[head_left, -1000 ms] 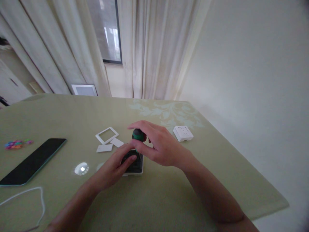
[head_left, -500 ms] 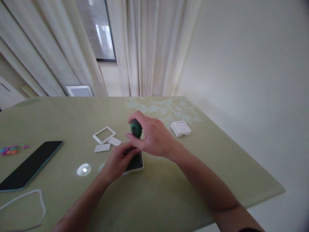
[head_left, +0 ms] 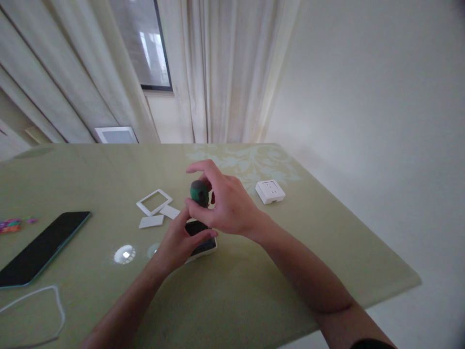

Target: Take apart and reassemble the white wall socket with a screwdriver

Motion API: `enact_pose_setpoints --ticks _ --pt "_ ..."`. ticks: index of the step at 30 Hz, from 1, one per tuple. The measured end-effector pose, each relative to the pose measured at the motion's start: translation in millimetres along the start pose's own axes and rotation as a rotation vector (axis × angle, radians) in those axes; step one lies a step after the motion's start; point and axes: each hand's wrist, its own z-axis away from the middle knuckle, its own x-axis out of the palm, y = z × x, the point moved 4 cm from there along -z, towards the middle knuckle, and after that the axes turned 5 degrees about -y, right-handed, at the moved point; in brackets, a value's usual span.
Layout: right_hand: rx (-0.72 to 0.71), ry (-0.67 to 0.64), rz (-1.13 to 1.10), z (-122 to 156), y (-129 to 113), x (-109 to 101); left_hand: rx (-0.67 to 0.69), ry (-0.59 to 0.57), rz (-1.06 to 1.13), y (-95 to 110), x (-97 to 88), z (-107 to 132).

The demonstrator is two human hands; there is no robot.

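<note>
A screwdriver with a green and black handle [head_left: 199, 192] stands about upright over a small white-edged box [head_left: 207, 247] with a dark top. My right hand [head_left: 227, 203] has its thumb and lower fingers round the handle, the index finger lifted off it. The screwdriver's shaft and tip are hidden behind my hands. Low beside it, my left hand [head_left: 183, 240] grips the box, its thumb lying across the dark top. Left of the hands lie a white rectangular frame [head_left: 141, 207] and two white plates [head_left: 151, 221].
A white wall socket [head_left: 270, 191] sits on the green table [head_left: 254, 286] to the right. A black tablet [head_left: 43, 247], a white cable [head_left: 60, 303] and colourful beads [head_left: 12, 225] lie on the left. Curtains hang behind the table's far edge; a wall runs along the right.
My right index finger has lifted and the right fingers have loosened round the screwdriver handle. My left thumb has shifted to the right on the box. The view has moved slightly.
</note>
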Motion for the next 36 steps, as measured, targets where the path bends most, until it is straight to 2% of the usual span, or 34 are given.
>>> enact_pose_setpoints --ticks 4,9,11,15,20,25,30,32,36 --pt "-0.002 0.018 0.0 0 1 0 0.078 -0.108 -0.021 0 0.1 -1" --pt "-0.008 0.002 -0.019 0 3 5 -0.01 0.047 -0.002 -5 2.4 -2" --pt "-0.016 0.012 -0.004 0 2 6 -0.001 0.053 -0.011 -4 3.7 0" --pt "-0.034 0.031 0.008 0 1 6 0.065 -0.014 -0.011 0 5.8 3" --pt "-0.043 0.058 -0.017 1 2 9 -0.019 0.12 -0.02 -3 -1.4 1" --pt "-0.054 0.099 -0.036 1 2 10 0.064 -0.045 0.002 -2 -0.6 2" --pt "-0.036 0.065 -0.013 1 4 15 -0.041 0.047 -0.049 -6 -5.7 0" --pt "-0.043 0.079 -0.002 1 7 15 -0.018 -0.013 -0.137 -6 -10.2 0" --pt "-0.062 0.258 -0.071 3 12 -3 -0.024 -0.344 -0.436 -10 -17.0 9"
